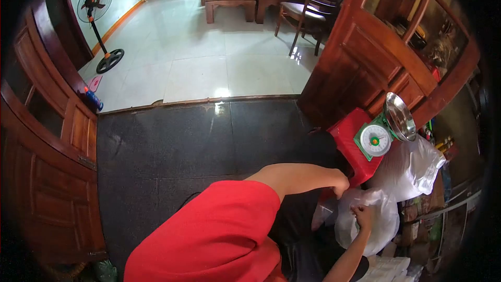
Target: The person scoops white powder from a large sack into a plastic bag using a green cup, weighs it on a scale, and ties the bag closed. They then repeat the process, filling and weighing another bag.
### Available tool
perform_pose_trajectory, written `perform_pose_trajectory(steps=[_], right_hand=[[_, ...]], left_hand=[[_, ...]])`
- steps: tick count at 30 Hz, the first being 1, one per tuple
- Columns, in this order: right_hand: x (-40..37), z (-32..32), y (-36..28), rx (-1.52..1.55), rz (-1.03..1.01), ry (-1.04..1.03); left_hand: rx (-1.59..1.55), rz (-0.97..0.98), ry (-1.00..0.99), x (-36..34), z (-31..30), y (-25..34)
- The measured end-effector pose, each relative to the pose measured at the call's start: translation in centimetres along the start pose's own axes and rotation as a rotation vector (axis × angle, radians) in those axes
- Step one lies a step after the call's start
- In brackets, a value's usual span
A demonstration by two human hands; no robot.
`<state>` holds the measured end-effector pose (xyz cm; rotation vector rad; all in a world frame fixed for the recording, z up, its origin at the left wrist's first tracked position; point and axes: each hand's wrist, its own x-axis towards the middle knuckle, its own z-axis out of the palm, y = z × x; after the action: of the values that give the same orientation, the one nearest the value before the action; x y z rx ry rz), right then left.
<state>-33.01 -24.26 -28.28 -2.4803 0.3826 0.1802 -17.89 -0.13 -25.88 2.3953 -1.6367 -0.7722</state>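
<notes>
My left hand [341, 183] reaches across from the red sleeve, fingers curled downward beside the red stool. Just below its fingertips hangs a small clear plastic bag [324, 212], apparently in its grip. My right hand [361, 216] comes up from the bottom edge, over the mouth of a larger whitish plastic bag [383, 228]. Its fingers are bent together; whatever is between them is too small to make out. A green spring scale [375, 140] with a round dial and a tilted metal pan [400, 117] stands on the red plastic stool [350, 131].
A full white sack [408, 169] leans beside the stool, near cluttered metal shelving [456, 206]. White packs [389, 270] lie at lower right. Open wooden doors [360, 73] flank the dark tiled floor [172, 146]. Beyond the sill stand a fan [99, 28] and wooden chairs [313, 8].
</notes>
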Motion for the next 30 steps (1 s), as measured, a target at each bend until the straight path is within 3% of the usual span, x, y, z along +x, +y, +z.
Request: perform_pose_trajectory(steps=[2, 6, 16, 20, 22, 26, 30], right_hand=[[-0.3, -0.1, -0.4, -0.005, 0.017, 0.015], [-1.0, 0.4, -2.0, -0.04, -0.006, 0.087], [-3.7, 1.2, -3.2, 0.001, 0.025, 0.146], [-3.4, 1.6, -1.4, 0.124, -0.035, 0.178], [-3.5, 2.0, -1.0, 0.111, -0.084, 0.337], [-6.8, -0.4, -6.3, 0.163, -0.105, 0.317], [-7.8, -1.7, -7.4, 0.316, -0.029, 0.334]], left_hand=[[-0.014, -0.046, -0.071, -1.9, -2.0, 0.7], [-0.05, -0.016, 0.014, -4.1, -3.3, 0.7], [-0.019, 0.05, 0.081, -4.9, -2.5, -0.4], [0.003, 0.071, 0.013, -5.6, -2.8, 0.2], [-0.064, 0.072, 0.034, -5.4, -2.5, 0.5], [-0.115, 0.097, -0.022, -3.0, -1.3, 1.5], [-0.373, 0.172, 0.047, -0.2, -0.6, 3.2]])
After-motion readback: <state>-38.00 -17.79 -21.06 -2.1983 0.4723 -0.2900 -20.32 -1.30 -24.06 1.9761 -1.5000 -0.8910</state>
